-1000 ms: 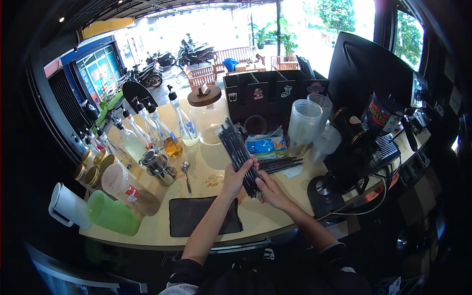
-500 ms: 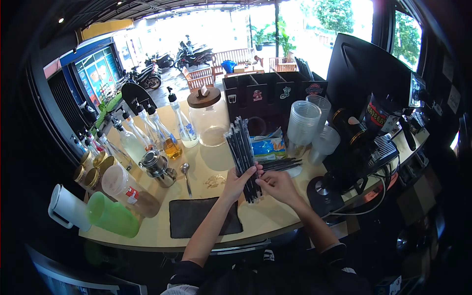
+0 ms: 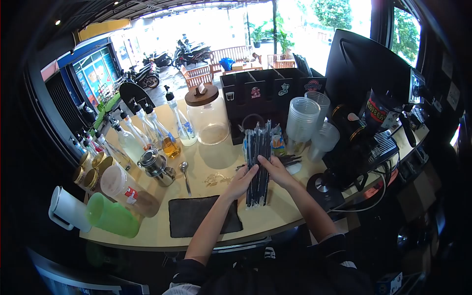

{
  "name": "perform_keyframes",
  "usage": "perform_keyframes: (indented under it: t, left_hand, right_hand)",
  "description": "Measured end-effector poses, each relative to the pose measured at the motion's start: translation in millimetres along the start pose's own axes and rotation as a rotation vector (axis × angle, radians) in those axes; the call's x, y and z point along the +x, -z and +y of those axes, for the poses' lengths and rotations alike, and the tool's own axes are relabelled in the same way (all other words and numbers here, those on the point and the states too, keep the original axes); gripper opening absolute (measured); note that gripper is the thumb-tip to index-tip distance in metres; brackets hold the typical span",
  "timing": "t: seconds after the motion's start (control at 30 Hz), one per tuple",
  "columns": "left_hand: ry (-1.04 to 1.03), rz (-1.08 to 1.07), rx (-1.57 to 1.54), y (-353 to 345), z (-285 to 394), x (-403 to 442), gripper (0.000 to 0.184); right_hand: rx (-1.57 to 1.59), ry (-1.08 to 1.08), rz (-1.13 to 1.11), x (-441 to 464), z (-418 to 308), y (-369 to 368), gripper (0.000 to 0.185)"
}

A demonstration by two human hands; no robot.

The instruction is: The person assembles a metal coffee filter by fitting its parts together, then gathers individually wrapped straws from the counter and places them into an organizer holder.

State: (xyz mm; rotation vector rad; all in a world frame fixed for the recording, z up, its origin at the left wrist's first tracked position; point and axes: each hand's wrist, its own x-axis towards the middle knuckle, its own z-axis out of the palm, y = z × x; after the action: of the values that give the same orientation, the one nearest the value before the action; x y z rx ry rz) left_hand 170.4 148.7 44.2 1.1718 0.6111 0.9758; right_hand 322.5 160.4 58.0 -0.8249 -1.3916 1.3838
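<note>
A bundle of black straws in clear wrappers [image 3: 257, 147] stands nearly upright above the counter. My left hand [image 3: 240, 183] is closed round its lower left side. My right hand [image 3: 276, 173] grips it from the right, with the thumb across the front. Behind the bundle lies a blue and orange packet [image 3: 278, 142], partly hidden. More black straws [image 3: 290, 160] lie on the counter to the right of the bundle. A dark cloth [image 3: 184, 216] lies flat near the front edge, partly behind my left forearm.
Pump bottles [image 3: 179, 120], a wooden-lidded glass jar [image 3: 209, 120], a metal pot [image 3: 156, 166] and a spoon [image 3: 185, 178] stand or lie left. Plastic cups [image 3: 301, 120] and a black compartment box [image 3: 268, 93] are behind. A green pitcher [image 3: 113, 216] is front left.
The bundle has turned from leaning left to nearly upright and shifted right. My right hand has moved up from its lower end and now grips its side.
</note>
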Motion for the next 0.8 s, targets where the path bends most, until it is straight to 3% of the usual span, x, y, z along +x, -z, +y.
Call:
perform_keyframes:
  t: [0.13,0.2,0.53,0.7,0.8]
  left_hand:
    - [-0.009,0.009,0.015,0.3,-1.0,-0.3,0.033]
    - [-0.05,0.048,0.045,3.7,-6.7,3.2,0.031]
    - [-0.091,0.02,0.197,-1.4,1.6,2.8,0.029]
    - [0.063,0.027,-0.114,-9.6,17.2,-6.0,0.03]
    - [0.029,0.037,-0.045,-5.9,10.8,-2.4,0.03]
  right_hand:
    - [-0.034,-0.03,-0.081,-0.8,-1.5,4.6,0.032]
    - [-0.02,0.217,-0.029,-0.2,-2.3,-1.9,0.024]
    - [-0.027,0.19,0.045,-0.8,-1.2,2.6,0.026]
    - [0.045,0.198,0.105,-4.4,-2.5,3.2,0.025]
    - [-0.027,0.256,0.134,-6.0,-3.5,-0.2,0.025]
